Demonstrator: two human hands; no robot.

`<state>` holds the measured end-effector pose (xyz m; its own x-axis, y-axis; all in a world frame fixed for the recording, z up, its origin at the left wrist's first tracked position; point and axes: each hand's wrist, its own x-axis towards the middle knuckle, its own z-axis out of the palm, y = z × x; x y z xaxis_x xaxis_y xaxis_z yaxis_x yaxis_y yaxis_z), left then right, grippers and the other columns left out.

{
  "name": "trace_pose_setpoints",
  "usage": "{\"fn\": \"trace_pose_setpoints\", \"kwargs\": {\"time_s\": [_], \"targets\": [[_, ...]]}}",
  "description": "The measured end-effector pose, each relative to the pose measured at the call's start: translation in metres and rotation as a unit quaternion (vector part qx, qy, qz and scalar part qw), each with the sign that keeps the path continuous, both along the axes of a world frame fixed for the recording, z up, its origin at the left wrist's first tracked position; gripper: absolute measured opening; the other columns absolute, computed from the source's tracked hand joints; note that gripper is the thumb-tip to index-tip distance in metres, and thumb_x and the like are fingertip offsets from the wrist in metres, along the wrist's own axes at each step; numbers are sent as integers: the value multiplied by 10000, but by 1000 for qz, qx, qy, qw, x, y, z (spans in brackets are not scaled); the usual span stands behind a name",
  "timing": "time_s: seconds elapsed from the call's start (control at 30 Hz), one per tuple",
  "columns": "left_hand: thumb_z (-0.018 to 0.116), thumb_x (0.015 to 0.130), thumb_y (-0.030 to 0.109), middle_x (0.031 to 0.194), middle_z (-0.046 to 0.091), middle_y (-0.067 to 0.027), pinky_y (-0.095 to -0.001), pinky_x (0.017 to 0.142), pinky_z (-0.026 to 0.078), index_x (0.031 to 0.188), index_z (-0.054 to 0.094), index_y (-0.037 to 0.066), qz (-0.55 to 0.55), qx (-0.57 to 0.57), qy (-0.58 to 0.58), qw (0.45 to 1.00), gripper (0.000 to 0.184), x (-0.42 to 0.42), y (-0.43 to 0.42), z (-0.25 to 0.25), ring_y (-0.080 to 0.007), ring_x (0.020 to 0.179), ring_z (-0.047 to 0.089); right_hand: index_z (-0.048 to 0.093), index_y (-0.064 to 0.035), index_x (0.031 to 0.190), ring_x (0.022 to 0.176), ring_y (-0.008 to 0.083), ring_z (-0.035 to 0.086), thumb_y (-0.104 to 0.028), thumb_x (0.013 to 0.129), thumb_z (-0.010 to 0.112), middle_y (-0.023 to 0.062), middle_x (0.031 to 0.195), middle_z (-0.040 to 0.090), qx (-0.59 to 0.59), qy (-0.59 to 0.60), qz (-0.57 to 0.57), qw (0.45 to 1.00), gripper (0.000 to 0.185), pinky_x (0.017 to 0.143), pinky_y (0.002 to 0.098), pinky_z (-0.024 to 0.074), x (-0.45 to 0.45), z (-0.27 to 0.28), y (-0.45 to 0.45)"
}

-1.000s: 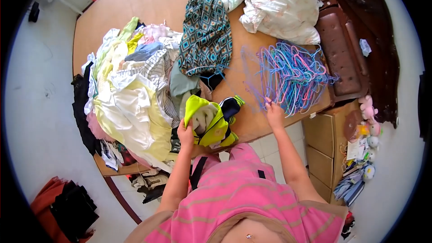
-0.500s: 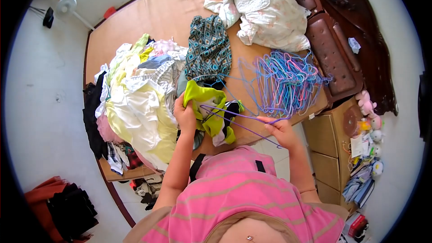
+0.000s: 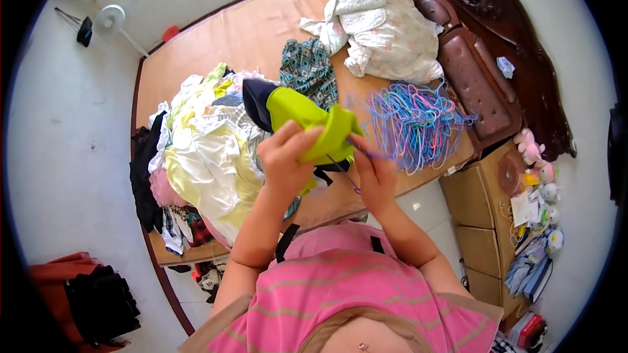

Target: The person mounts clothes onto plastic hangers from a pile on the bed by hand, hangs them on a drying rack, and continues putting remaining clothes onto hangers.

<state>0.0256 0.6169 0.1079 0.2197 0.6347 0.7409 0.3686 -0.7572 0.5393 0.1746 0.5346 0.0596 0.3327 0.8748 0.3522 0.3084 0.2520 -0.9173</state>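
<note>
A lime-green garment (image 3: 294, 112) with a dark navy part hangs raised in front of me, above the bed. My left hand (image 3: 286, 151) is closed on its near left edge. On the other side, my right hand (image 3: 375, 173) is closed around a purple clothes hanger (image 3: 374, 153). Most of that hanger is hidden by the cloth and my fingers, and its visible parts are blurred. Beyond the green garment lies a teal and black diamond-patterned garment (image 3: 307, 68).
A large heap of mixed clothes (image 3: 209, 157) lies at the left. Tangled blue, purple and pink hangers (image 3: 418, 121) sit at the right near the brown padded headboard (image 3: 481, 82). White floral cloth (image 3: 392, 26) is piled at the back. A wooden cabinet (image 3: 481, 202) stands at the right.
Both hands have come up and closer together. The green garment is lifted and turned, showing its navy part, and the purple hanger has moved left into the cloth.
</note>
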Motion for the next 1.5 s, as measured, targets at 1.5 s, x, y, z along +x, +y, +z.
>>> {"fn": "trace_pose_setpoints", "kwargs": {"time_s": [1.5], "targets": [[732, 714, 96, 1198, 424, -204, -371, 806, 470, 1331, 299, 4, 309, -152, -69, 936, 759, -88, -28, -141, -352, 994, 547, 656, 15, 1012, 589, 109, 528, -82, 828, 665, 73, 755, 655, -14, -150, 307, 940, 207, 557, 264, 439, 25, 82, 22]]}}
